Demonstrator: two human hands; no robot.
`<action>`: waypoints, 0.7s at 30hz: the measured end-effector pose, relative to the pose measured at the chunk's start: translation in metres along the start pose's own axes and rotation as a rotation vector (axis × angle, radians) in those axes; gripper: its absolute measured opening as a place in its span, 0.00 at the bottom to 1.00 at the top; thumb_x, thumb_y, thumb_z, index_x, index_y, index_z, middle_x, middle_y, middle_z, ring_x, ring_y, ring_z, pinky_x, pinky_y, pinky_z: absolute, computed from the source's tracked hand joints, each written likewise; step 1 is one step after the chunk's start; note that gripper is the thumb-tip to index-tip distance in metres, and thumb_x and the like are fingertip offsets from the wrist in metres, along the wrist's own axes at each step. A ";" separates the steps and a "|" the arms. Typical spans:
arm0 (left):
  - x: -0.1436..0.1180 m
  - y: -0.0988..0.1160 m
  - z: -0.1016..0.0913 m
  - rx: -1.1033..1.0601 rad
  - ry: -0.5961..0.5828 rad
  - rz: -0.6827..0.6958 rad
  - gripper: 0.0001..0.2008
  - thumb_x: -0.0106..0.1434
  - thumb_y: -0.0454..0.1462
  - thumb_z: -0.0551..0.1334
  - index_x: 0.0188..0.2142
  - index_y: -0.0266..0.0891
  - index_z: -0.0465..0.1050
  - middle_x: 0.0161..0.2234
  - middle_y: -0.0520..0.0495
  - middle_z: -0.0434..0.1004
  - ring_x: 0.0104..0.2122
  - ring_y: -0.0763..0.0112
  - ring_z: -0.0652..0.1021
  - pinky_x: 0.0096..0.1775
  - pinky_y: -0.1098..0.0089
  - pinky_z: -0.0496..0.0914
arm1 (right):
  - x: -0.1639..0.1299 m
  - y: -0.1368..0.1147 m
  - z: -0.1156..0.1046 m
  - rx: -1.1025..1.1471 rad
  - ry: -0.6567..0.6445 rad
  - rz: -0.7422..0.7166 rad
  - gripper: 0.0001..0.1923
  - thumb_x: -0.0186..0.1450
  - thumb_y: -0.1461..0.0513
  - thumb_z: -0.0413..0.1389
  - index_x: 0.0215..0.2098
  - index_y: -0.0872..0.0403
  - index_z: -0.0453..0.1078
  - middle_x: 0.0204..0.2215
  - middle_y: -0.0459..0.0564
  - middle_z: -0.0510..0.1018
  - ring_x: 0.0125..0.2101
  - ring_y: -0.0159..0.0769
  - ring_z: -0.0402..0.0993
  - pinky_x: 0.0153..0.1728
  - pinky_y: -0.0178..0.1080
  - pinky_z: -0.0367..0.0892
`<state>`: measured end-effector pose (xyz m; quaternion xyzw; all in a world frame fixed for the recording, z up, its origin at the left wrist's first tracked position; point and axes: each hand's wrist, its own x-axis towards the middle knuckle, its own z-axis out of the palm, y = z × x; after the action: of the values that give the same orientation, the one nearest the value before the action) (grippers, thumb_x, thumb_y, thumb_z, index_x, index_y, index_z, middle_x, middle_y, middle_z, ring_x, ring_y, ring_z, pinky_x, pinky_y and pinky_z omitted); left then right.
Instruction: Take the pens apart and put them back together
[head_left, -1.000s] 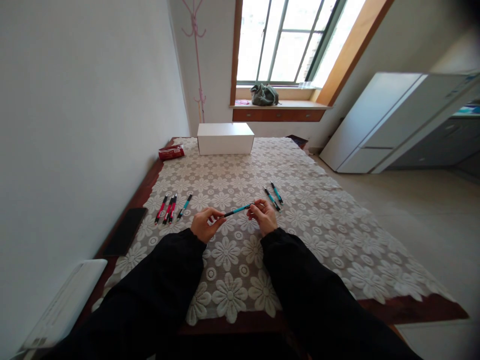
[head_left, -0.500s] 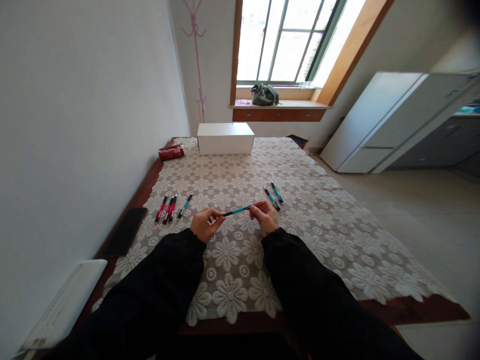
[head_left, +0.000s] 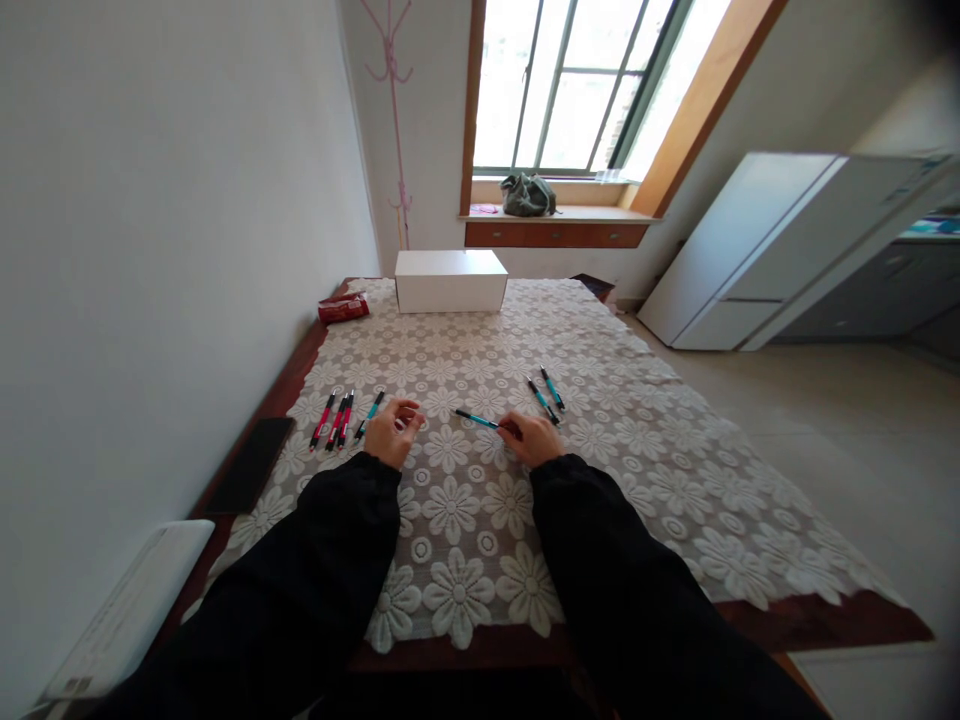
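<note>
The teal pen (head_left: 475, 419) is pinched at one end by the right hand (head_left: 534, 438), low over the lace tablecloth (head_left: 637, 440). The left hand (head_left: 391, 430) seems loosely curled, holding nothing. The barrel is best kept level.

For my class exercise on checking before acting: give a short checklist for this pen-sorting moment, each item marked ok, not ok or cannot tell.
1. Right hand grips the teal pen at one end: ok.
2. Left hand is off that pen: ok.
3. Left hand holds nothing: cannot tell, fingers curled.
4. Left group, red pens with one teal pen, lies apart from the hands: ok.
5. Two teal pens lie on the lace tablecloth beyond the right hand: ok.
</note>
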<state>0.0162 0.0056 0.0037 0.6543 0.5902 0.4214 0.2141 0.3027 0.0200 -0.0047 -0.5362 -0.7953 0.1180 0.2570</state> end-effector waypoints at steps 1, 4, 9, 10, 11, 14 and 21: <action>0.003 -0.003 -0.005 0.098 -0.011 0.012 0.12 0.62 0.42 0.60 0.44 0.41 0.70 0.37 0.46 0.80 0.35 0.66 0.78 0.39 0.66 0.70 | 0.000 0.004 -0.004 -0.070 0.019 0.055 0.06 0.64 0.58 0.55 0.35 0.51 0.73 0.27 0.47 0.79 0.29 0.36 0.73 0.31 0.35 0.62; 0.009 -0.008 -0.021 0.418 -0.026 0.048 0.13 0.60 0.40 0.61 0.45 0.41 0.71 0.43 0.43 0.78 0.45 0.56 0.75 0.48 0.59 0.67 | 0.001 0.017 -0.017 -0.273 0.078 0.282 0.08 0.64 0.56 0.56 0.34 0.51 0.73 0.28 0.50 0.79 0.31 0.40 0.74 0.31 0.37 0.60; 0.011 -0.011 -0.038 0.762 0.018 -0.063 0.19 0.60 0.43 0.61 0.50 0.41 0.70 0.50 0.37 0.74 0.53 0.45 0.68 0.52 0.51 0.61 | -0.002 0.033 -0.032 -0.439 0.093 0.489 0.11 0.64 0.54 0.55 0.33 0.52 0.73 0.30 0.53 0.77 0.33 0.43 0.74 0.31 0.39 0.59; 0.010 -0.011 -0.040 0.784 0.017 -0.085 0.19 0.61 0.44 0.60 0.50 0.41 0.70 0.51 0.37 0.73 0.54 0.44 0.67 0.52 0.50 0.61 | -0.003 0.034 -0.033 -0.451 0.098 0.481 0.11 0.64 0.54 0.55 0.31 0.52 0.73 0.32 0.54 0.77 0.35 0.43 0.73 0.32 0.39 0.59; 0.010 -0.012 -0.040 0.797 0.013 -0.103 0.20 0.61 0.44 0.60 0.51 0.41 0.69 0.51 0.36 0.73 0.54 0.44 0.67 0.52 0.50 0.61 | -0.003 0.036 -0.033 -0.459 0.106 0.466 0.11 0.64 0.54 0.55 0.30 0.52 0.72 0.34 0.54 0.77 0.36 0.43 0.73 0.32 0.39 0.60; 0.011 -0.014 -0.041 0.807 -0.013 -0.127 0.18 0.62 0.45 0.59 0.49 0.41 0.70 0.50 0.36 0.73 0.53 0.45 0.69 0.51 0.50 0.61 | -0.004 0.039 -0.032 -0.484 0.148 0.425 0.11 0.63 0.55 0.55 0.27 0.53 0.72 0.37 0.55 0.75 0.40 0.43 0.71 0.34 0.39 0.61; 0.014 -0.019 -0.041 0.802 -0.049 -0.115 0.11 0.63 0.40 0.57 0.44 0.43 0.70 0.43 0.41 0.78 0.47 0.54 0.74 0.50 0.56 0.62 | -0.004 0.051 -0.030 -0.484 0.239 0.449 0.11 0.63 0.57 0.55 0.25 0.54 0.70 0.40 0.54 0.74 0.42 0.43 0.69 0.36 0.39 0.60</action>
<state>-0.0286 0.0136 0.0156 0.6616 0.7383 0.1293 -0.0209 0.3603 0.0341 -0.0038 -0.7530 -0.6269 -0.0838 0.1813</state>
